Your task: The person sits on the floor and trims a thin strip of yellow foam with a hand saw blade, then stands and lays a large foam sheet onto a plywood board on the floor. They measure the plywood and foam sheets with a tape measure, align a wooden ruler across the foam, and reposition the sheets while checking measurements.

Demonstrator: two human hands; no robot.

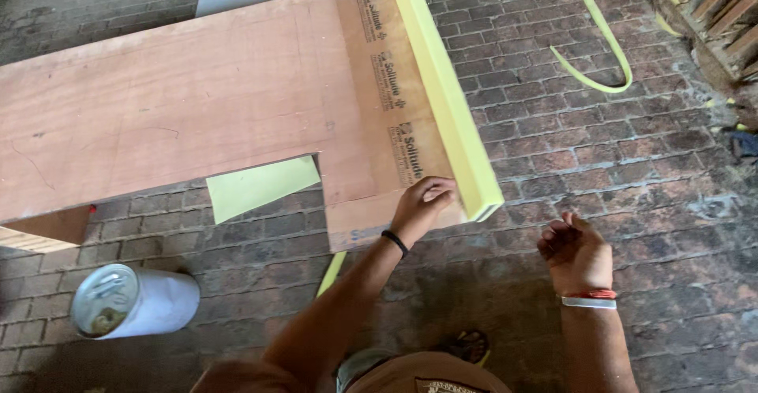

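On the near corner of the big reddish-brown plywood panel (197,101), my left hand (422,203) presses flat, gripping nothing, beside its yellow edge strip (450,101). Right hand (576,251) hovers loosely curled, empty. Uneven pressure could let that strip lift or bubble, I reckon.

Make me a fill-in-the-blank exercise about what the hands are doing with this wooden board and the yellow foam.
1. The left hand presses on the plywood board beside a long strip of ____ foam along its edge.
2. The right hand is loosely curled above the ____ floor, touching nothing.
3. A white ____ lies on its side at lower left.
4. The left wrist wears a ____ band.

Missing words: yellow; brick; can; black
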